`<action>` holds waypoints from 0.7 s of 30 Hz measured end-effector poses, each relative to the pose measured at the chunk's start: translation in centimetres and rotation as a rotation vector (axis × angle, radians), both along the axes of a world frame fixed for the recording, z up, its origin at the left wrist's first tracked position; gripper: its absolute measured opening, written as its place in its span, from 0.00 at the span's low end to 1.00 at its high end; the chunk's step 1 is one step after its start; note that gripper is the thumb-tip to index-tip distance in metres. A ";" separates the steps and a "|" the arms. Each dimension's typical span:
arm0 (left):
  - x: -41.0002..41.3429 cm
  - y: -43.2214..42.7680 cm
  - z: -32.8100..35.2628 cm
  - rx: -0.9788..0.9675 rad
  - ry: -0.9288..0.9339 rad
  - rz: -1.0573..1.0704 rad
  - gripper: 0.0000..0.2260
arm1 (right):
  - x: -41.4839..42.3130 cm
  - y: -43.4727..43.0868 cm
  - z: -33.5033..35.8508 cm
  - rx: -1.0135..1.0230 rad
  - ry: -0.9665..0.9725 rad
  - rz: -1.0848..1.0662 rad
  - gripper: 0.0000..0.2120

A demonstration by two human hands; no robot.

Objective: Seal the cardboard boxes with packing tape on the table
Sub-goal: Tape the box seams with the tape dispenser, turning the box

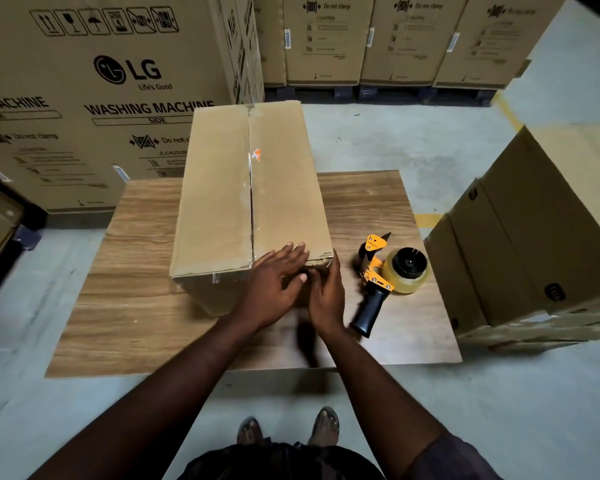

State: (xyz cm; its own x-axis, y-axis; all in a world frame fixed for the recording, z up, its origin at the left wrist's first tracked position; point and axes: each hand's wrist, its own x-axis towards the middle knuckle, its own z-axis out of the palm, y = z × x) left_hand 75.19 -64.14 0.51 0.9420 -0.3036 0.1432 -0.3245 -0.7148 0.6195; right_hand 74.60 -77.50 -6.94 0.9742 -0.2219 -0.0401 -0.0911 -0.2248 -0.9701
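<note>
Left hand (274, 284) lies spread on the box (215, 202); right hand (326, 297) partly hidden, grip unclear.

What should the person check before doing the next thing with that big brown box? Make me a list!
1. Brown cardboard box sits flat on the wooden table: ok.
2. Top flaps are shut, with clear tape strip along the middle seam: ok.
3. Tape end is stuck down on the near face: cannot tell, as the left hand and right hand cover it.
4. Box's near right corner is neat: not ok, it looks ragged.
5. Yellow-and-black tape dispenser lies on the table close to the right hand: ok.
</note>
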 end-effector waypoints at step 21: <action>1.1 -0.1 -1.0 0.148 -0.406 0.077 0.12 | 2.1 -4.9 3.3 -0.463 -0.376 0.335 0.19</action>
